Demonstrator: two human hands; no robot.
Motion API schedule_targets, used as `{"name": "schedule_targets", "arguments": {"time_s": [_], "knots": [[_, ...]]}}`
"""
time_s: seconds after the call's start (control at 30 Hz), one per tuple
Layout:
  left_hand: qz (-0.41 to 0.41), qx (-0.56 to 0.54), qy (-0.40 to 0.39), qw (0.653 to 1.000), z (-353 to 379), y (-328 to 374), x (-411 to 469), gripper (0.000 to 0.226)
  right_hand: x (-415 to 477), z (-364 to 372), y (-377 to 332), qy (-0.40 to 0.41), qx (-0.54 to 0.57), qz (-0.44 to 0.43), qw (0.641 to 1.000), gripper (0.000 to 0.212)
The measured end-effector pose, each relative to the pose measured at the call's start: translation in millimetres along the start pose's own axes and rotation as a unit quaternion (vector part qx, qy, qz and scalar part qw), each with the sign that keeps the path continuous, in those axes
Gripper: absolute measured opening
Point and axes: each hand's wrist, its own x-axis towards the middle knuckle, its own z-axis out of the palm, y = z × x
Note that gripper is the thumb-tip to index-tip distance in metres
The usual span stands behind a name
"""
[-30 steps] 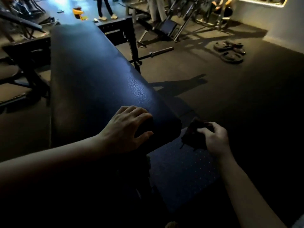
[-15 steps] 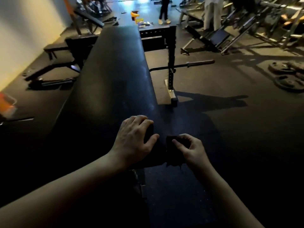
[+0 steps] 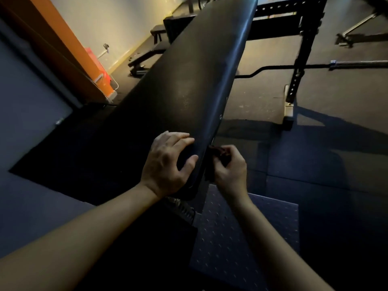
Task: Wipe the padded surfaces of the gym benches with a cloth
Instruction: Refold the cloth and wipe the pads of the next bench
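Moving in from the open floor side, the right hand (image 3: 230,166) is now bringing the cloth (image 3: 219,153) up against the long side edge of the pad (image 3: 189,87), where a moment ago it was hanging well clear of it. That hand is closing around the dark, bunched cloth and pressing it to the edge near the pad's close end. The left hand (image 3: 168,162) is staying put on that same end, fingers spread and curled over the corner, gripping nothing but the padding itself to steady it. To my eye the wiping is shifting from the top to the side edge, and the far stretch of that edge is still waiting to be done. Beyond, a barbell (image 3: 315,66) is lying on the floor (image 3: 262,95).
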Motion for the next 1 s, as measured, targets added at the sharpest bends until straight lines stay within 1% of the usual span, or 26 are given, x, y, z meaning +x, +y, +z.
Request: {"name": "schedule_targets", "arguments": {"time_s": [0.1, 0.17, 0.23, 0.33, 0.4, 0.43, 0.5, 0.57, 0.6, 0.67, 0.73, 0.77, 0.87, 0.9, 0.93, 1.0], "knots": [[0.009, 0.008, 0.002, 1.000, 1.2, -1.7, 0.4, 0.054, 65.5, 0.5, -0.2, 0.042, -0.021, 0.014, 0.999, 0.007], [0.006, 0.013, -0.006, 1.000, 2.2, -1.9, 1.8, 0.057, 83.4, -0.1, 1.0, 0.036, -0.006, 0.030, 0.999, 0.008], [0.005, 0.019, -0.014, 1.000, 2.5, -1.3, 1.5, 0.056, 67.9, -1.6, 1.9, -0.009, 0.007, 0.034, 0.999, 0.012], [0.007, 0.023, -0.016, 1.000, 3.7, -1.3, 1.8, 0.054, 6.9, -11.9, 3.9, -0.090, 0.024, 0.018, 0.995, 0.012], [0.008, 0.023, -0.017, 1.000, 2.7, -1.5, 2.3, 0.052, -24.1, -15.6, 2.3, -0.127, 0.028, 0.003, 0.991, 0.011], [0.008, 0.025, -0.017, 0.999, 2.8, -1.1, 3.2, 0.052, -24.0, -15.0, 2.5, -0.127, 0.020, -0.007, 0.992, 0.010], [0.006, 0.030, -0.022, 0.999, 2.8, -0.2, 3.9, 0.051, 4.1, -8.8, 4.2, -0.074, -0.005, -0.021, 0.997, 0.008], [0.003, 0.033, -0.026, 0.999, 2.0, 0.5, 2.8, 0.050, 52.5, -1.3, 6.7, -0.016, -0.030, 0.001, 0.999, 0.008], [0.001, 0.035, -0.027, 0.999, 1.5, 0.7, 2.4, 0.050, 76.2, 0.1, 8.0, -0.006, -0.046, 0.018, 0.999, 0.010], [-0.001, 0.037, -0.031, 0.999, 0.4, 1.2, 2.2, 0.050, 97.2, 1.0, 10.6, -0.005, -0.062, 0.038, 0.997, 0.010], [-0.003, 0.041, -0.031, 0.999, 0.5, 0.9, 2.0, 0.050, 77.1, 0.0, 8.5, -0.010, -0.061, 0.021, 0.998, 0.006], [-0.003, 0.043, -0.028, 0.999, 1.2, 0.6, 1.6, 0.050, 55.6, -1.8, 7.5, -0.025, -0.053, 0.008, 0.998, 0.007], [0.004, 0.048, -0.023, 0.999, 3.1, 0.9, 1.5, 0.051, -12.9, -12.9, 6.3, -0.130, -0.022, -0.024, 0.991, 0.016], [0.006, 0.050, -0.023, 0.998, 3.4, 1.1, 1.4, 0.051, -21.1, -15.2, 5.9, -0.144, -0.025, -0.035, 0.989, 0.017], [0.007, 0.052, -0.022, 0.998, 3.6, 1.1, 1.5, 0.051, -15.6, -14.5, 5.8, -0.139, -0.033, -0.047, 0.989, 0.017], [0.007, 0.052, -0.022, 0.998, 3.2, 1.3, 0.6, 0.051, 20.7, -8.3, 6.9, -0.092, -0.058, -0.063, 0.992, 0.014]]}}
